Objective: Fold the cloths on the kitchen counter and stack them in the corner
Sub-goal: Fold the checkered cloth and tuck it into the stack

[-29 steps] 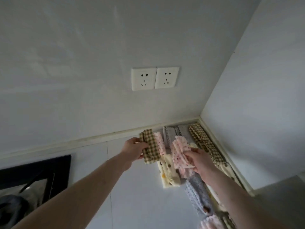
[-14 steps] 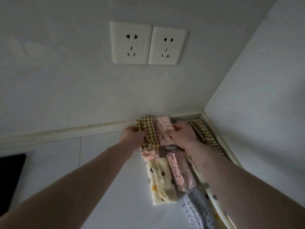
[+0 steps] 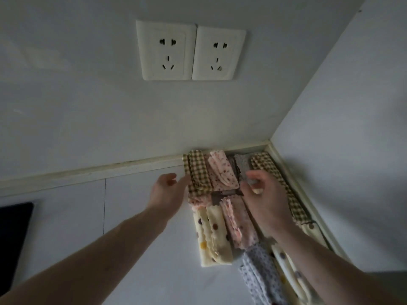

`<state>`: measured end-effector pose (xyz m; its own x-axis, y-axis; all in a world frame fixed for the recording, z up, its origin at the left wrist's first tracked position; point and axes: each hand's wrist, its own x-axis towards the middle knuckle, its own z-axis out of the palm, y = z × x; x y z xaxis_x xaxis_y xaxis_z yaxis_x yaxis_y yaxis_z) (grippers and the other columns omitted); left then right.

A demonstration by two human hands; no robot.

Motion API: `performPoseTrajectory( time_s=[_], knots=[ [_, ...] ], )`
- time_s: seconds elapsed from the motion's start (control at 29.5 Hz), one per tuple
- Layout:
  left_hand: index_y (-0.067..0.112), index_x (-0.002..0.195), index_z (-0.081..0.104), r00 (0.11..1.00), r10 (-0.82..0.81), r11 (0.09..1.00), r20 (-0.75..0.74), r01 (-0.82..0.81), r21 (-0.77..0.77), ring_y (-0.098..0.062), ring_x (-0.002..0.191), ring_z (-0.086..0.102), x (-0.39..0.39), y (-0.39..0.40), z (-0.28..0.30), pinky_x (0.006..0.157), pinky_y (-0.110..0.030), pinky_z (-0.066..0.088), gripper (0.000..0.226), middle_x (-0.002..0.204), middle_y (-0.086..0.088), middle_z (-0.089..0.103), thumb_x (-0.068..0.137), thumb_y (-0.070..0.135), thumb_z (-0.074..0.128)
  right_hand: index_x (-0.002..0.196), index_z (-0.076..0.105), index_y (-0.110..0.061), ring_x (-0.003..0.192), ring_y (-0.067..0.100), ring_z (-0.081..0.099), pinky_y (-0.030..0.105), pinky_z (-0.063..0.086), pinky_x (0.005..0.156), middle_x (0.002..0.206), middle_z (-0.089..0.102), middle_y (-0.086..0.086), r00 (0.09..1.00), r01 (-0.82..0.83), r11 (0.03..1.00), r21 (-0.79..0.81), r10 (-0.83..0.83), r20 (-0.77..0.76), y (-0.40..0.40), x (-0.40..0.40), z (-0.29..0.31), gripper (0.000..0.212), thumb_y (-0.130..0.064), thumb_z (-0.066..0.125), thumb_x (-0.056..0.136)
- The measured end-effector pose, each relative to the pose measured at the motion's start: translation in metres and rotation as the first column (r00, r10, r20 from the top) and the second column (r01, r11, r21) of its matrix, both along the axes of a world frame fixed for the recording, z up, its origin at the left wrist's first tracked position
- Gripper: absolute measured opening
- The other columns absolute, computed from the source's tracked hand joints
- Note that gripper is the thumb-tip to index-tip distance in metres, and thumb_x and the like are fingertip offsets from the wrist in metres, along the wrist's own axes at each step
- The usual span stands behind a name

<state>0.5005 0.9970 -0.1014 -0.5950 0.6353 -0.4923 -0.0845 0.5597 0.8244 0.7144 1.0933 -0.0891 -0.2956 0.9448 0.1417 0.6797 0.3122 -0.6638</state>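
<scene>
Folded cloths lie packed in the counter corner. A pink flowered cloth (image 3: 222, 171) rests on top at the back, beside a brown checked cloth (image 3: 197, 172) on its left. In front lie a cream dotted cloth (image 3: 212, 234), another pink cloth (image 3: 236, 221) and a grey dotted cloth (image 3: 259, 276). A second checked cloth (image 3: 275, 172) runs along the right wall. My left hand (image 3: 166, 192) hovers with relaxed fingers just left of the checked cloth, holding nothing. My right hand (image 3: 263, 194) hangs over the pile, fingers loosely curled, just right of the pink cloth and apart from it.
The white counter (image 3: 136, 216) stretches to the left, where a black hob (image 3: 13, 236) edge shows. Two wall sockets (image 3: 190, 51) sit above the corner. A raised cream rim (image 3: 110, 170) runs along the back and right walls.
Both hands have let go: the pink flowered cloth now lies on the pile at the back, and the hands have drawn slightly away from the cloths.
</scene>
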Motion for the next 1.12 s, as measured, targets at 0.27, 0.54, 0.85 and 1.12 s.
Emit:
performPoseTrajectory(
  time_s=[0.27, 0.54, 0.85, 1.12],
  knots=[
    [0.027, 0.121, 0.054, 0.932, -0.342, 0.905, -0.120, 0.292, -0.309, -0.013, 0.096, 0.060, 0.056, -0.058, -0.005, 0.077, -0.031, 0.049, 0.068, 0.105, 0.011, 0.062, 0.070, 0.062, 0.082, 0.082, 0.064, -0.031, 0.076, -0.004, 0.066, 0.021, 0.054, 0.073, 0.077, 0.070, -0.020, 0.947, -0.014, 0.961, -0.275, 0.101, 0.306, -0.040, 0.044, 0.001, 0.026, -0.056, 0.070, 0.086],
    [0.022, 0.092, 0.072, 0.973, -0.231, 0.936, -0.005, 0.221, -0.273, -0.013, 0.079, 0.068, 0.088, -0.044, -0.007, 0.062, -0.028, 0.053, 0.034, 0.086, 0.005, 0.072, 0.068, 0.039, 0.090, 0.069, 0.070, -0.018, 0.044, -0.006, 0.055, 0.008, 0.034, 0.038, 0.056, 0.065, -0.009, 0.924, 0.074, 0.900, -0.430, 0.101, 0.369, -0.051, 0.026, -0.004, 0.037, -0.050, 0.065, 0.088],
    [0.025, 0.092, 0.079, 0.951, -0.297, 0.955, 0.085, 0.294, 0.037, -0.013, 0.083, 0.075, 0.071, -0.046, 0.044, 0.073, -0.030, 0.058, 0.019, 0.084, 0.010, 0.078, 0.075, 0.026, 0.087, 0.081, 0.079, -0.012, 0.059, 0.018, 0.061, 0.028, 0.044, 0.060, 0.069, 0.073, 0.002, 0.944, 0.097, 0.715, -0.692, -0.286, -0.164, -0.016, 0.051, 0.033, 0.019, -0.028, 0.085, 0.071],
    [0.011, 0.103, 0.074, 0.951, -0.296, 0.954, 0.092, 0.289, 0.085, -0.024, 0.079, 0.075, 0.072, 0.090, 0.064, 0.072, -0.036, 0.064, 0.025, 0.090, -0.008, 0.077, 0.082, 0.020, 0.085, 0.103, 0.079, -0.010, 0.079, 0.014, 0.072, 0.027, 0.058, 0.073, 0.089, 0.077, 0.001, 0.925, 0.249, 0.860, -0.445, -0.347, -0.154, 0.082, 0.067, 0.044, 0.027, -0.016, 0.084, 0.076]
  ],
)
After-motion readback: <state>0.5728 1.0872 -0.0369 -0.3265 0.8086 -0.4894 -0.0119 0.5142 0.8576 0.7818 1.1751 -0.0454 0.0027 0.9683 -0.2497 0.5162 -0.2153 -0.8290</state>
